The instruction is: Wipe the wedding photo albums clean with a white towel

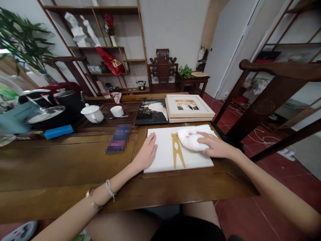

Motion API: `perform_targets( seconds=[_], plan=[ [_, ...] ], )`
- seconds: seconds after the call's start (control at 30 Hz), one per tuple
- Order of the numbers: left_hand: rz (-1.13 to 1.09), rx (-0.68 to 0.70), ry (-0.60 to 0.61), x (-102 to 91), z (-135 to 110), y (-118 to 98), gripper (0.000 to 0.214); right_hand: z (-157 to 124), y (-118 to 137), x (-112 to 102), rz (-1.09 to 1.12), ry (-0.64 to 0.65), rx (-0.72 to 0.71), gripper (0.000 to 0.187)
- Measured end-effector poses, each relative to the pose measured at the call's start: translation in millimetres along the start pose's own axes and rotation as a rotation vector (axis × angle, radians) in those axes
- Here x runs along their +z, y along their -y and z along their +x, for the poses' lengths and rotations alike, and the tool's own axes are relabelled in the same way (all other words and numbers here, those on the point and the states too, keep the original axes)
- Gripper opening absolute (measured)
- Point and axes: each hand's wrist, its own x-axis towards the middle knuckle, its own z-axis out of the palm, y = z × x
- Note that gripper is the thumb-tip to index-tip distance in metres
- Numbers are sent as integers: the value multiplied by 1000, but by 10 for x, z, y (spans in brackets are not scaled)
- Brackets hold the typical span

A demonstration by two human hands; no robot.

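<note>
A white board lies flat on the wooden table. My left hand rests along the board's left edge, its fingers stretched out and holding nothing. On the board lies a flat gold piece, with an animal-like head at the top, an oval hole and two long legs. My right hand is closed on a bunched white towel, pressed on the board just right of the gold piece. The fingertips sink partly into the towel's folds.
Behind the board are a framed picture and a dark picture panel. A blurred-out phone-shaped item lies to the left. Farther left stand a white teapot, a white cup and a lidded pan. A wooden chair stands right.
</note>
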Motion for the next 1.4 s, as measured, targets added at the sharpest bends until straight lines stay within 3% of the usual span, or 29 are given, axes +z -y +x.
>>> perform_targets(
  seconds=[0.17,0.27,0.37,0.5,0.67,0.83,0.97,1.07,1.27,1.4],
  plan=[
    [-1,1,8,2,1,-8,51,-515,529,-30,34,40,-189,39],
    [-17,6,7,-18,2,-19,51,-613,661,-50,46,58,-205,38],
    [-48,6,22,-60,0,-32,50,-468,548,-31,28,54,-110,38],
    [-62,34,59,-107,-7,-24,48,-23,274,7,-30,-33,40,43],
    [-48,40,60,-114,-16,-1,48,423,291,1,-98,-94,-27,41],
    [-66,48,29,-101,-16,-13,46,234,645,56,-162,-34,-139,46],
    [-55,32,26,-100,-11,-33,47,-134,963,77,-148,57,-270,35],
    [-42,32,50,-106,-8,-34,48,-220,1034,62,-120,84,-311,31],
    [-43,40,55,-108,-10,-14,47,312,724,22,-167,-8,-146,50],
    [-50,65,43,-109,-11,-3,47,660,764,42,-318,-60,-151,43]
  ],
)
